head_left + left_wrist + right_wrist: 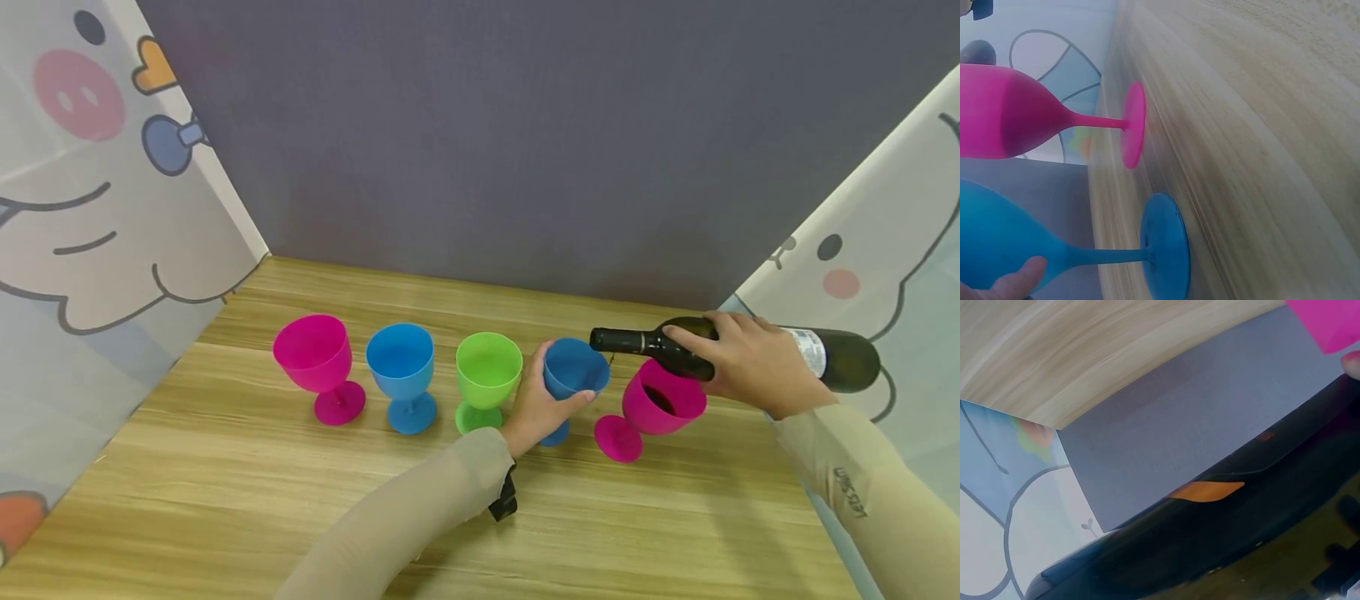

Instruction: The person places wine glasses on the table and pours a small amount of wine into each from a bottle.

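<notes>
My left hand (538, 407) grips the bowl of a blue goblet (576, 371), fourth from the left in the row. Seen from the left wrist, this goblet's round foot (1166, 250) is at the tabletop and a thumb lies on its bowl. My right hand (757, 365) holds a dark wine bottle (682, 354) on its side, neck pointing left. The bottle's mouth is right by that blue goblet's right rim. Below the bottle stands a pink goblet (647, 412) with dark liquid inside. In the right wrist view, the bottle's dark side (1166, 550) fills the lower part.
Left of my left hand stand a green goblet (489, 367), another blue goblet (401, 367) and another pink goblet (318, 354). All are on a wooden table (225, 483). A grey panel (525, 150) rises behind, with cartoon-printed sheets (112, 233) along both sides.
</notes>
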Available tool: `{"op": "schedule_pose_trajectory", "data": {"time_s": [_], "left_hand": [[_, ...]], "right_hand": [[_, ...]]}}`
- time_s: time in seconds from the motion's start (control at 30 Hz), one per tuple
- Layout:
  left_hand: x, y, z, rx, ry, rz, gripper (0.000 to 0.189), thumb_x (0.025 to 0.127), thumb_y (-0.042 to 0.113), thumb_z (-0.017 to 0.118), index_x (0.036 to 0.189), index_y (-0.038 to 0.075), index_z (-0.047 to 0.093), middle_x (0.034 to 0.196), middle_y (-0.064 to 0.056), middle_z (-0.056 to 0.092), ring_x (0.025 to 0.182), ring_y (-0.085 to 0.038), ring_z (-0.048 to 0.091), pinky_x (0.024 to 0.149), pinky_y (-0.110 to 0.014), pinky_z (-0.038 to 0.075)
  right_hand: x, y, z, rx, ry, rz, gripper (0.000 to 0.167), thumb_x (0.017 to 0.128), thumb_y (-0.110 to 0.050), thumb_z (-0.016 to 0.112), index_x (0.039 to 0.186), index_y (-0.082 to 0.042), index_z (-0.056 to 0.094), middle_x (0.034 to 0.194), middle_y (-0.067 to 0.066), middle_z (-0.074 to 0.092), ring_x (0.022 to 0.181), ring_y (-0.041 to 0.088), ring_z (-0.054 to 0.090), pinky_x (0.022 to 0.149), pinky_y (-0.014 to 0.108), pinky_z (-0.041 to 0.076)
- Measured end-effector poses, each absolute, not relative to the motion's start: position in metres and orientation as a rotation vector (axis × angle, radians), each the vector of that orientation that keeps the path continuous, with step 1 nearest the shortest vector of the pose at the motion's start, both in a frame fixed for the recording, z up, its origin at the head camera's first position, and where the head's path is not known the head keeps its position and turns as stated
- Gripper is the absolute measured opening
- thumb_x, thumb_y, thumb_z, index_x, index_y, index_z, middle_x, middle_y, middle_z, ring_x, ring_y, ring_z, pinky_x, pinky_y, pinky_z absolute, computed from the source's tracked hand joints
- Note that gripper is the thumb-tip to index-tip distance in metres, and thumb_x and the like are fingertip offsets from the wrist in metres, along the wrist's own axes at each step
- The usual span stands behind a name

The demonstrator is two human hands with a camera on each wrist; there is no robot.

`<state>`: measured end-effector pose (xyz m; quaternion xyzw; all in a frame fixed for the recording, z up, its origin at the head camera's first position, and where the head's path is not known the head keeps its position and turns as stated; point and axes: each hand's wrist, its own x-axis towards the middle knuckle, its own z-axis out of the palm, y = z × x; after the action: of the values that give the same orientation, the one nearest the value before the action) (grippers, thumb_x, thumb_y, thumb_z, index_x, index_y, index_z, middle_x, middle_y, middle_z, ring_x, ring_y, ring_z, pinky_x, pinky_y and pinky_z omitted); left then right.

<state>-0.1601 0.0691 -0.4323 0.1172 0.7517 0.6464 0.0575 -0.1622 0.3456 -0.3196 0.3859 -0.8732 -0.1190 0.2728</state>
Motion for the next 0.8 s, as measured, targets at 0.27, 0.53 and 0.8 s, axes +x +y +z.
{"op": "schedule_pose_trajectory", "data": {"time_s": [0.27, 0.53, 0.8], "left_hand": [[-0.161, 0.070, -0.434, 0.366, 2.291, 1.974, 0.087, 0.079, 0.034, 0.075, 0.150, 0.027, 0.024, 0.141, -0.009, 0.038, 0.124, -0.033, 0.044, 0.095, -0.051, 0.043], [-0.162, 0.069, -0.433, 0.369, 2.275, 1.977, 0.087, 0.079, 0.034, 0.075, 0.150, 0.026, 0.024, 0.142, -0.008, 0.037, 0.124, -0.032, 0.043, 0.096, -0.050, 0.042], [-0.164, 0.069, -0.435, 0.367, 2.274, 1.980, 0.087, 0.079, 0.035, 0.075, 0.149, 0.027, 0.025, 0.141, -0.008, 0.037, 0.123, -0.033, 0.044, 0.094, -0.051, 0.043]], "right_hand": [[-0.163, 0.338, -0.318, 1.030, -2.381, -0.319, 0.104, 0.035, -0.027, 0.098, 0.126, -0.022, 0.050, 0.093, 0.030, 0.058, 0.068, 0.042, 0.061, 0.055, 0.055, 0.052], [-0.165, 0.332, -0.317, 1.027, -2.396, -0.306, 0.099, 0.038, -0.025, 0.097, 0.126, -0.021, 0.051, 0.093, 0.031, 0.057, 0.068, 0.043, 0.060, 0.053, 0.056, 0.051], [-0.166, 0.328, -0.316, 1.027, -2.408, -0.320, 0.100, 0.038, -0.025, 0.097, 0.126, -0.021, 0.050, 0.093, 0.031, 0.057, 0.068, 0.043, 0.060, 0.055, 0.056, 0.052]]}}
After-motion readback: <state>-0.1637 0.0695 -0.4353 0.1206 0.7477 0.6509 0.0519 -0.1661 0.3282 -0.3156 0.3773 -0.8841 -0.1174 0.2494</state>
